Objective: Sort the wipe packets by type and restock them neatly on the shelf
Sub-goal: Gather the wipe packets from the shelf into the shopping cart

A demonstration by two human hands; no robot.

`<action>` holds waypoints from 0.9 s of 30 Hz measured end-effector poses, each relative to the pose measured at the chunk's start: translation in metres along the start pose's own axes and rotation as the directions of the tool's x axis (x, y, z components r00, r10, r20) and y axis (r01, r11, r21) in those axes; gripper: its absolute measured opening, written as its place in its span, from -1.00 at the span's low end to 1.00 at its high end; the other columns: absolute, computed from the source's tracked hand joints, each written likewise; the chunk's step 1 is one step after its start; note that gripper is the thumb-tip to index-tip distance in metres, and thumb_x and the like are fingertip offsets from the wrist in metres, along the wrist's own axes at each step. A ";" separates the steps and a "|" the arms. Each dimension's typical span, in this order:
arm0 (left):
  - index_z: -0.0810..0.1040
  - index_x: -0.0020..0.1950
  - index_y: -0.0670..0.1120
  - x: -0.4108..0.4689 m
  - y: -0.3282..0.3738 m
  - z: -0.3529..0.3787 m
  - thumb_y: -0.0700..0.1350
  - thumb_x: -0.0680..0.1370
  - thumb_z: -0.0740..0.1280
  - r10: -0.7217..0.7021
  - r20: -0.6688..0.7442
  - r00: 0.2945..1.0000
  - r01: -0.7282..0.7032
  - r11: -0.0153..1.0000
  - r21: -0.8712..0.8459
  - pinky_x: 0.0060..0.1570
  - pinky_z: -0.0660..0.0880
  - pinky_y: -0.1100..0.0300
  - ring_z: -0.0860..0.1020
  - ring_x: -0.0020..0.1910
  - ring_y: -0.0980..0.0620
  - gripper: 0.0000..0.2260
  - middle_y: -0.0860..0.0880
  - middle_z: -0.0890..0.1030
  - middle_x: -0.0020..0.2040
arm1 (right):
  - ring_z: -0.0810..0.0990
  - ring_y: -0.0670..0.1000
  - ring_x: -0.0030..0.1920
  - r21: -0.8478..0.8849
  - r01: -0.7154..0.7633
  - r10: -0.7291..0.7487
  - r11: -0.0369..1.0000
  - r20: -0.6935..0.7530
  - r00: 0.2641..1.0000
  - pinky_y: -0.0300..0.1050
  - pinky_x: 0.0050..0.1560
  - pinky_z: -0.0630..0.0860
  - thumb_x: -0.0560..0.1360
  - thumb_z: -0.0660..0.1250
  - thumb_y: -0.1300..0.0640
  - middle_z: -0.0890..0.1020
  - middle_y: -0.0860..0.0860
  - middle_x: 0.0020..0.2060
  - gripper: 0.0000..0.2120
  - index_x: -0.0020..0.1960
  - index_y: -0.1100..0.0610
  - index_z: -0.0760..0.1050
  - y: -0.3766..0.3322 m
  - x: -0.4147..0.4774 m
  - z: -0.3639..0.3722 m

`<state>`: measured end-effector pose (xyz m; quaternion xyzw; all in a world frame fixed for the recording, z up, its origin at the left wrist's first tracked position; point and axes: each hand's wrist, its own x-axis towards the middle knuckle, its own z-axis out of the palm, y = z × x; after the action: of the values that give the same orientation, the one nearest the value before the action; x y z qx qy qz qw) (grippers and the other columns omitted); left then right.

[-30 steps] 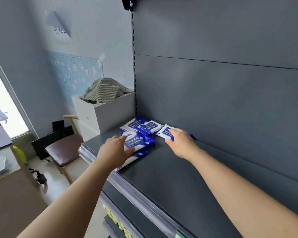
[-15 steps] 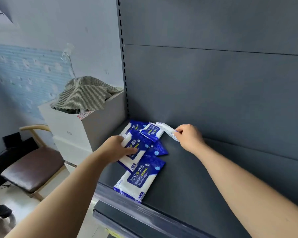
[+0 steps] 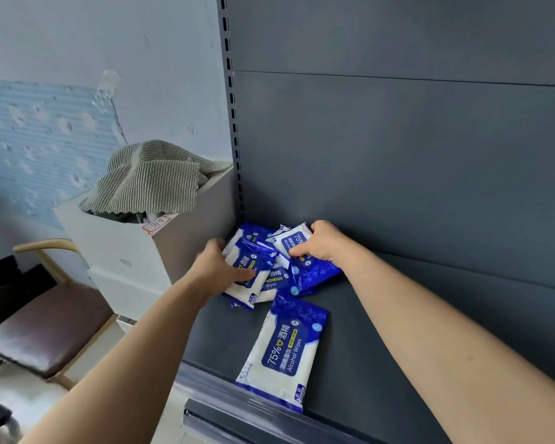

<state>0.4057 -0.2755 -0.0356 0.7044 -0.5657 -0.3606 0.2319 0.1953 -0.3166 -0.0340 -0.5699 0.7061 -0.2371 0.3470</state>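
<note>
Head view: left hand [image 3: 220, 267] grips a tilted packet [image 3: 250, 267] by its edge, fingertips blurred; right hand [image 3: 321, 243] pinches the rear packet [image 3: 297, 243]. Both packets sit in the overlapping pile [image 3: 271, 282] at the shelf [image 3: 366, 347] back-left corner, its count unclear; a single packet [image 3: 282, 350] lies apart near the front lip

Only the person's two arms show, and both are bare along all that is visible: the left forearm [image 3: 125, 347] and the right forearm [image 3: 430, 331] are smooth and uncovered down to the wrists. The left hand [image 3: 218, 267] and the right hand [image 3: 326, 241] are bare as well. The left one's fingertips [image 3: 217, 243] are blurred, so finer detail there cannot be told.
</note>
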 end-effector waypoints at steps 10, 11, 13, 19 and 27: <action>0.34 0.44 -0.15 0.022 0.010 0.000 -0.03 0.31 0.60 0.061 0.061 0.996 -0.062 0.998 0.010 0.18 0.46 0.11 0.51 0.21 -0.05 -0.21 -0.05 0.49 0.32 | 0.58 0.05 -0.15 0.268 -0.038 0.047 0.963 -0.024 0.999 -0.09 -0.12 0.50 0.38 0.47 0.25 0.66 0.15 -0.06 -0.78 0.00 0.24 0.54 0.008 0.007 0.003; 0.42 0.37 -0.17 0.023 0.010 0.000 -0.02 0.30 0.60 0.041 0.066 0.997 -0.042 0.999 0.018 0.11 0.50 0.09 0.56 0.11 -0.05 -0.29 -0.07 0.56 0.21 | 0.57 0.06 -0.16 0.313 -0.037 0.052 0.949 -0.039 0.998 -0.07 -0.12 0.51 0.40 0.45 0.25 0.66 0.18 -0.05 -0.78 0.01 0.26 0.54 0.010 0.006 0.000; 0.56 0.15 -0.18 0.020 0.011 -0.001 -0.06 0.30 0.60 0.027 0.100 0.995 -0.026 1.000 -0.012 -0.07 0.56 0.09 0.61 -0.12 -0.02 -0.50 -0.08 0.64 -0.03 | 0.61 0.10 -0.12 0.389 -0.048 0.073 0.920 -0.049 0.996 0.05 -0.01 0.56 0.39 0.45 0.22 0.67 0.21 -0.02 -0.75 0.04 0.27 0.55 0.014 0.001 -0.009; 0.59 -0.09 -0.23 0.004 0.013 -0.013 -0.26 0.38 0.52 0.043 0.068 0.997 -0.015 0.930 -0.367 -0.28 0.62 0.10 0.64 -0.34 -0.05 -0.82 -0.15 0.67 -0.21 | 0.66 0.20 -0.09 0.568 -0.133 0.161 0.812 0.001 0.987 0.16 -0.02 0.60 0.52 0.33 0.29 0.66 0.24 -0.05 -0.86 0.07 0.27 0.55 0.022 -0.044 -0.046; 0.60 0.03 -0.22 -0.047 0.006 -0.027 -0.23 0.43 0.48 0.167 -0.105 0.980 -0.195 0.747 -0.636 -0.11 0.61 -0.07 0.66 -0.17 -0.14 -0.79 -0.17 0.69 -0.07 | 0.66 0.16 -0.24 0.623 -0.219 0.199 0.751 0.101 0.975 0.06 -0.23 0.63 0.52 0.33 0.30 0.66 0.24 -0.15 -0.94 -0.02 0.26 0.56 0.034 -0.120 -0.039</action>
<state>0.4178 -0.2336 -0.0020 0.5313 -0.4687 -0.4935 0.5045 0.1570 -0.1950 -0.0072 -0.3418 0.6400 -0.4111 0.5518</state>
